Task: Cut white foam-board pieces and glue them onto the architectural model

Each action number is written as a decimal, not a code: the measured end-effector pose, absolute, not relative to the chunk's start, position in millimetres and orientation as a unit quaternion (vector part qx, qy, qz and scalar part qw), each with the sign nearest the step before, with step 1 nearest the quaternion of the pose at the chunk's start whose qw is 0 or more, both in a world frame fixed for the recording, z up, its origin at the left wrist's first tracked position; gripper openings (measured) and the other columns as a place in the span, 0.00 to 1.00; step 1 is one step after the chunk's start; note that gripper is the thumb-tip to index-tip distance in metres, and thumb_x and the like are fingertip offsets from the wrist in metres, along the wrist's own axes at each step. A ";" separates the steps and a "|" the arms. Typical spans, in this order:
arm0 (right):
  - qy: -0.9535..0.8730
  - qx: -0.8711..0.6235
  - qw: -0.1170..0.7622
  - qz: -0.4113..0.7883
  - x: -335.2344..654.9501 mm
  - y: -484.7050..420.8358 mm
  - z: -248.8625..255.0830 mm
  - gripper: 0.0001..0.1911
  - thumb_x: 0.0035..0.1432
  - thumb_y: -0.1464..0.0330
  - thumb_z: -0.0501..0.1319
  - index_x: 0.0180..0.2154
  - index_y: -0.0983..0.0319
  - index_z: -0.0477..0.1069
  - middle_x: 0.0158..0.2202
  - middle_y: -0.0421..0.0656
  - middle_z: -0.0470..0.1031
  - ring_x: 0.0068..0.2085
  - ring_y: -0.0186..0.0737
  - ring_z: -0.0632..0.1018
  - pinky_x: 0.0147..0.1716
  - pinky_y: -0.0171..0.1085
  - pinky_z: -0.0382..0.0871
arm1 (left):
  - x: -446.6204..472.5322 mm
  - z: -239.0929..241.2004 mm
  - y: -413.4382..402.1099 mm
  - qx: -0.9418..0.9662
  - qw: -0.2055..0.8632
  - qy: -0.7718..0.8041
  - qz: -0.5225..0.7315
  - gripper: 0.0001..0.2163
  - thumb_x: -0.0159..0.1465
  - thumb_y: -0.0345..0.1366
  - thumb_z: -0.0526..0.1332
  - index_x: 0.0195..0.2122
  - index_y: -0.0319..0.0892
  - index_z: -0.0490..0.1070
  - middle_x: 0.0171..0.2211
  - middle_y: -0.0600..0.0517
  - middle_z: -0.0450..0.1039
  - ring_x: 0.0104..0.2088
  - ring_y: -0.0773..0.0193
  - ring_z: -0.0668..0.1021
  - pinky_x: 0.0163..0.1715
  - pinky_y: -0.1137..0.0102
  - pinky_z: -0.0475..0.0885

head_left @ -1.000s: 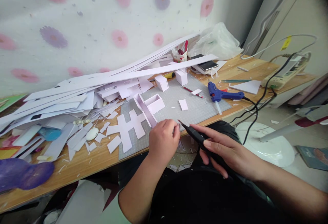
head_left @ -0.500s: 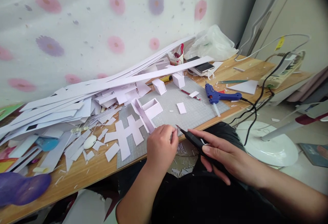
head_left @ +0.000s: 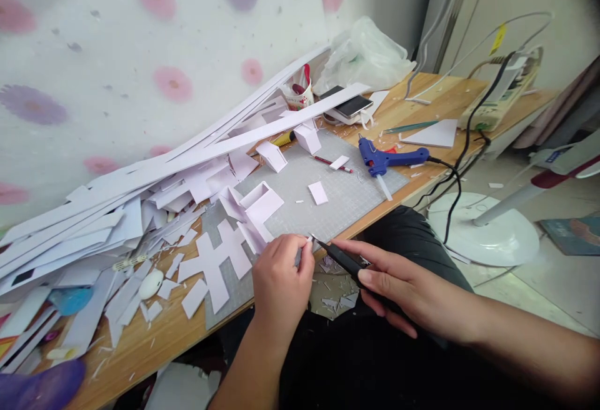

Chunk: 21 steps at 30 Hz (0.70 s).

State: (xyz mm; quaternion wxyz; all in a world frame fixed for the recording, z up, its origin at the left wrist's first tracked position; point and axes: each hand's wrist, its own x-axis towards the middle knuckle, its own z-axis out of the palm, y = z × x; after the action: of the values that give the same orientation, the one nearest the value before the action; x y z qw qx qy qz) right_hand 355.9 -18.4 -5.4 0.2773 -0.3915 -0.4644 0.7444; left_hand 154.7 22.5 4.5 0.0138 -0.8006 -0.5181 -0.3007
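My left hand (head_left: 282, 275) is closed in a pinch over the desk's front edge. A tiny white scrap (head_left: 309, 240) shows at its fingertips, mostly hidden by them. My right hand (head_left: 398, 282) grips a black craft knife (head_left: 344, 259), its blade pointing left and up at the pinched fingers. Whether the blade touches the scrap, I cannot tell. Just beyond my left hand, a white open box (head_left: 262, 202) of foam board or card stands on the grey cutting mat (head_left: 300, 179). Flat white cross-shaped cutouts (head_left: 216, 266) lie left of it.
A blue glue gun (head_left: 387, 159) rests on the mat's right edge, its cord running right. Long white strips (head_left: 187, 161) and offcuts pile up at the left and back. A pencil (head_left: 328, 163), a power strip (head_left: 499, 94) and a white lamp base (head_left: 469, 229) are further right.
The scene has shifted left in view as the head turned slightly right. Both hands keep their grips, and the knife tip stays close to the left fingertips.
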 end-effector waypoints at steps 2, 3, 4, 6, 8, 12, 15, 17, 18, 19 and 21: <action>-0.467 -0.391 0.273 0.745 355.9 -18.0 -5.7 0.31 0.65 0.57 0.50 0.67 0.53 0.47 0.24 0.34 0.63 0.15 0.24 0.62 0.13 0.25 0.54 | 155.4 5.7 22.0 -0.799 0.012 -0.522 -0.299 0.06 0.63 0.29 0.58 0.30 0.43 0.71 0.28 0.53 0.77 0.31 0.64 0.78 0.33 0.70 0.70; -0.469 -0.391 0.272 0.744 355.8 -17.6 -6.0 0.31 0.65 0.58 0.50 0.67 0.53 0.47 0.24 0.34 0.62 0.15 0.24 0.62 0.14 0.25 0.54 | 155.7 6.3 21.9 -0.798 0.011 -0.523 -0.299 0.06 0.63 0.29 0.58 0.30 0.43 0.71 0.28 0.53 0.77 0.31 0.64 0.78 0.33 0.70 0.70; -0.472 -0.391 0.271 0.742 355.7 -17.2 -6.4 0.31 0.66 0.58 0.50 0.67 0.53 0.47 0.24 0.34 0.62 0.15 0.24 0.62 0.14 0.25 0.54 | 156.1 6.7 21.9 -0.798 0.011 -0.524 -0.299 0.06 0.63 0.29 0.58 0.30 0.43 0.71 0.28 0.53 0.77 0.31 0.64 0.78 0.34 0.70 0.70; -0.480 -0.393 0.268 0.737 355.4 -16.4 -7.6 0.30 0.66 0.59 0.50 0.67 0.53 0.47 0.24 0.34 0.62 0.15 0.24 0.62 0.13 0.25 0.54 | 156.9 7.4 22.2 -0.797 0.013 -0.524 -0.300 0.06 0.63 0.30 0.58 0.29 0.43 0.71 0.28 0.53 0.77 0.31 0.64 0.78 0.34 0.70 0.70; -0.484 -0.395 0.266 0.734 355.2 -15.7 -9.3 0.31 0.66 0.59 0.50 0.67 0.53 0.47 0.24 0.34 0.62 0.15 0.24 0.62 0.13 0.25 0.54 | 157.5 7.8 22.4 -0.797 0.012 -0.524 -0.302 0.06 0.63 0.30 0.58 0.29 0.43 0.71 0.28 0.53 0.77 0.31 0.64 0.78 0.34 0.71 0.70; -0.480 -0.402 0.264 0.734 354.5 -14.7 -13.1 0.30 0.66 0.60 0.50 0.67 0.53 0.48 0.24 0.34 0.62 0.15 0.25 0.62 0.13 0.26 0.54 | 158.3 8.3 22.0 -0.796 0.013 -0.525 -0.300 0.06 0.63 0.29 0.58 0.29 0.43 0.71 0.28 0.53 0.77 0.31 0.64 0.78 0.34 0.71 0.70; -0.478 -0.408 0.262 0.733 353.9 -14.3 -15.9 0.29 0.66 0.61 0.49 0.67 0.52 0.48 0.24 0.34 0.62 0.15 0.25 0.62 0.13 0.25 0.54 | 158.4 8.3 21.5 -0.794 0.016 -0.528 -0.301 0.06 0.63 0.29 0.58 0.29 0.43 0.71 0.28 0.54 0.77 0.31 0.65 0.78 0.34 0.71 0.70; -0.478 -0.408 0.261 0.733 353.7 -14.5 -17.6 0.29 0.67 0.62 0.49 0.67 0.52 0.48 0.24 0.34 0.62 0.15 0.25 0.62 0.13 0.25 0.55 | 158.1 8.0 21.7 -0.793 0.015 -0.529 -0.301 0.06 0.63 0.29 0.59 0.28 0.43 0.70 0.28 0.54 0.77 0.30 0.65 0.78 0.34 0.71 0.70; -0.478 -0.409 0.260 0.732 353.8 -14.7 -18.4 0.29 0.67 0.62 0.49 0.67 0.52 0.48 0.24 0.34 0.62 0.15 0.25 0.62 0.13 0.25 0.55 | 157.9 7.7 21.9 -0.794 0.015 -0.528 -0.301 0.06 0.63 0.29 0.59 0.28 0.43 0.70 0.28 0.54 0.77 0.30 0.65 0.78 0.34 0.71 0.70; -0.479 -0.411 0.259 0.731 353.9 -14.9 -19.0 0.28 0.67 0.62 0.48 0.67 0.51 0.48 0.24 0.34 0.62 0.15 0.25 0.62 0.13 0.25 0.55 | 157.6 7.5 22.1 -0.796 0.016 -0.525 -0.301 0.06 0.63 0.29 0.59 0.28 0.43 0.70 0.27 0.54 0.77 0.30 0.65 0.78 0.34 0.71 0.69; -0.482 -0.414 0.256 0.728 354.2 -15.1 -20.1 0.28 0.67 0.63 0.48 0.67 0.51 0.48 0.24 0.34 0.62 0.15 0.24 0.62 0.13 0.25 0.55 | 157.2 7.2 22.6 -0.799 0.018 -0.520 -0.302 0.06 0.63 0.29 0.59 0.28 0.43 0.70 0.27 0.54 0.77 0.30 0.65 0.78 0.33 0.71 0.70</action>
State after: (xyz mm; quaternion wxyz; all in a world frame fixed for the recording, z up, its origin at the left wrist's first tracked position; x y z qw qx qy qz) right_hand 354.2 -15.1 -20.1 0.2561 -0.4145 -0.4823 0.7280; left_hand 157.2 22.6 7.2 0.0176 -0.7988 -0.5201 -0.3017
